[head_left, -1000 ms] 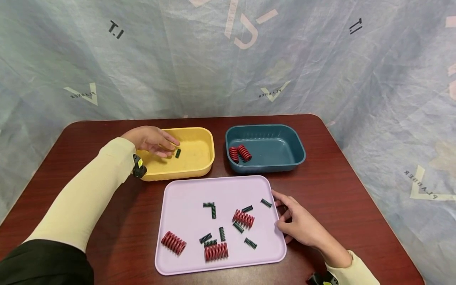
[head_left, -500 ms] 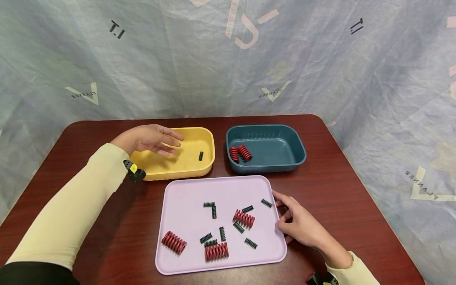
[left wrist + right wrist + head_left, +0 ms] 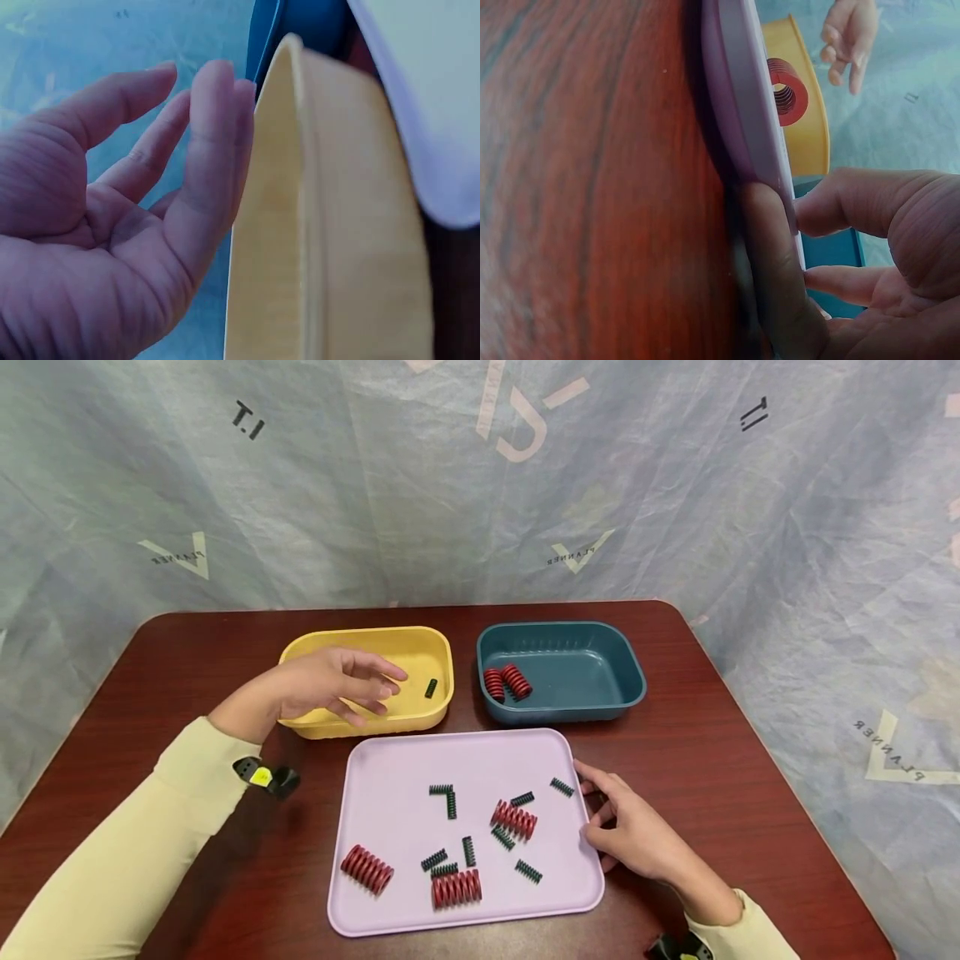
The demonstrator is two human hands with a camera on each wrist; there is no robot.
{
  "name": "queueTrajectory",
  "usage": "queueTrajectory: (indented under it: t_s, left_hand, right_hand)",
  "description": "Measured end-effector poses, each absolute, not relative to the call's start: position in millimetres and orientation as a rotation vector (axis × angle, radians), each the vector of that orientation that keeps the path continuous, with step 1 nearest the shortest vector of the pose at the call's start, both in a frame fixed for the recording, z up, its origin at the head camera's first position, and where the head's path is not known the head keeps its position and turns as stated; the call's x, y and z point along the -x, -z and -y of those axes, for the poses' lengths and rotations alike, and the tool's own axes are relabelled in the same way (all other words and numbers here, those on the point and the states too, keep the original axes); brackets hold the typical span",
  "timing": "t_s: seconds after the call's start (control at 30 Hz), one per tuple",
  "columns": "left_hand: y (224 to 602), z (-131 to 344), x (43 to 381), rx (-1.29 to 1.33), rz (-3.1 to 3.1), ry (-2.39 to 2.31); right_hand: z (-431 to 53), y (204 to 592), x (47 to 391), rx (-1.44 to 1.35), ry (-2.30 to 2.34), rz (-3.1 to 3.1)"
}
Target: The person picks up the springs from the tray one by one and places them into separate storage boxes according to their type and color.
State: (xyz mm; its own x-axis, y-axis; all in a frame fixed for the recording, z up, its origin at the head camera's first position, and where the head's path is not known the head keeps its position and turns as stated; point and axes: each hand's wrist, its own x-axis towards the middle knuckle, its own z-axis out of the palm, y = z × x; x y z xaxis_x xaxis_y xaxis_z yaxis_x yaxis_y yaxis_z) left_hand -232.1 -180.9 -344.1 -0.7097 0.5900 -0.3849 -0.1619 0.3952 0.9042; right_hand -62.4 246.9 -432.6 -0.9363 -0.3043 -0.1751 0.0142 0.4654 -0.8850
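Note:
My left hand (image 3: 337,683) hovers over the front left part of the yellow bin (image 3: 442,710), its fingers loosely spread and holding nothing. A small green spring (image 3: 431,688) lies inside that bin, right of the fingertips. My right hand (image 3: 630,827) grips the right edge of the lilac tray (image 3: 390,768); in the right wrist view the thumb (image 3: 821,210) is at its rim and a finger (image 3: 769,240) lies along the outer side. Large red springs (image 3: 456,889) and several small green springs (image 3: 528,871) lie scattered on the tray.
A teal bin (image 3: 592,708) stands at the back right, with red springs (image 3: 517,680) at its left end and a dark spring beside them. Both bins and the tray are on a dark red wooden table (image 3: 720,760). A printed cloth (image 3: 435,527) hangs behind it.
The green spring in the yellow bin has shifted right, away from my left hand. That hand rose a little, then came down toward the bin's front edge. My right hand stays at the tray.

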Motion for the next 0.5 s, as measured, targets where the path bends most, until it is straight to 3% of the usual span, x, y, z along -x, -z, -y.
queueTrajectory:
  t_s: [0.5]
  left_hand:
    - [355.1,149.9,189.8,-0.480,-1.898,-1.366]
  right_hand:
    - [-246.2,432.0,62.5,0.204,1.444,-2.424]
